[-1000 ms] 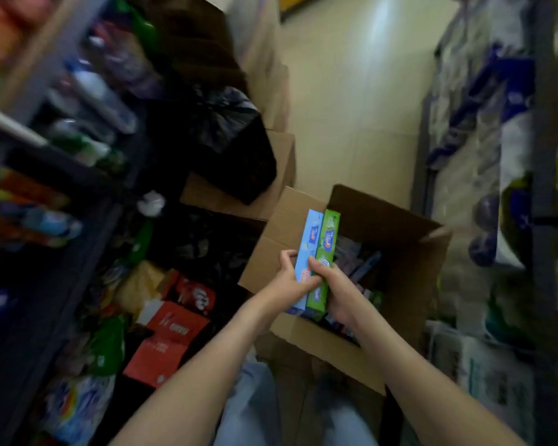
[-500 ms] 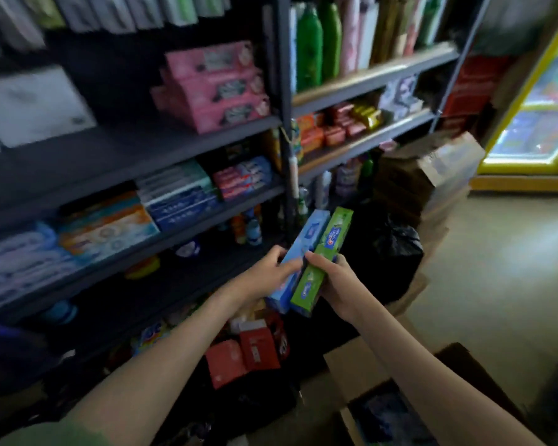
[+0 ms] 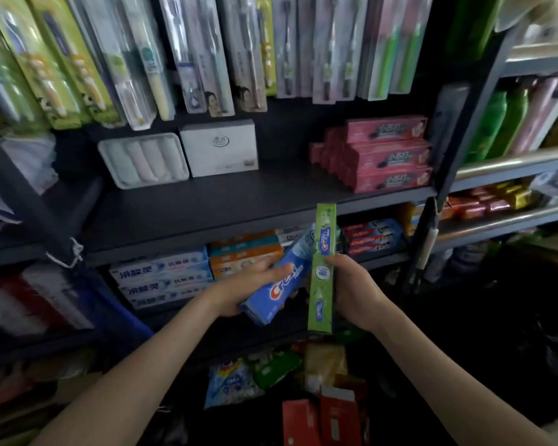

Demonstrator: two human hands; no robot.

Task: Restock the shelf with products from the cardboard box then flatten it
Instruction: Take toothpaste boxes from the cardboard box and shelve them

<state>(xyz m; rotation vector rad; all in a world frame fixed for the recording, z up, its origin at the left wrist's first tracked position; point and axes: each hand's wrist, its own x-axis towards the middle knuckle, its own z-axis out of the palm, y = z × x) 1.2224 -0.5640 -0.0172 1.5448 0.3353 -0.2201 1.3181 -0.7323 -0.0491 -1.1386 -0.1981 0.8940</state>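
Observation:
My left hand (image 3: 252,284) grips a blue Crest toothpaste box (image 3: 277,284) that tilts up to the right. My right hand (image 3: 351,288) holds a green toothpaste box (image 3: 322,268) upright beside it, the two boxes touching near their tops. Both are held in front of the dark shelf (image 3: 239,201), level with the lower row of stacked toothpaste boxes (image 3: 165,278). The cardboard box is out of view.
Pink toothpaste boxes (image 3: 387,152) are stacked at the right of the middle shelf, with a white box (image 3: 219,149) and a towel pack (image 3: 142,162) at the left. Toothbrush packs (image 3: 207,49) hang above. Bagged goods and red cartons (image 3: 319,420) lie below.
My view has swung from the cardboard box on the floor up to the shelf. Both hands carried the two toothpaste boxes up, and the boxes have spread apart at their lower ends.

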